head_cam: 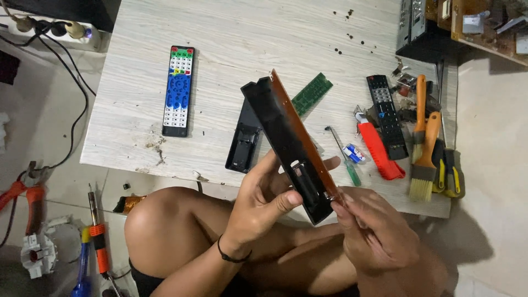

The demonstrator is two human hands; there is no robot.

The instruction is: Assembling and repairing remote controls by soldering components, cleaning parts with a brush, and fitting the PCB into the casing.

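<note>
My left hand [264, 201] grips the lower part of a long black remote shell [286, 140] with an orange-brown circuit board along its far side. The shell tilts up away from me over the table edge. My right hand [371, 231] pinches the shell's near bottom end, fingertips at the board's corner. Behind it on the pale wood table [231, 33] lies a black remote back cover [243, 144], and a small green circuit board [312, 93] lies beyond the shell's top end.
A remote with blue rubber keypad [179, 91] lies left. Right of my hands lie a green screwdriver [344, 157], a small battery [353, 153], a red utility knife [379, 151], a black remote [386, 115] and orange-handled brushes [424, 148]. A soldering iron [98, 236] and pliers [25, 192] lie on the floor.
</note>
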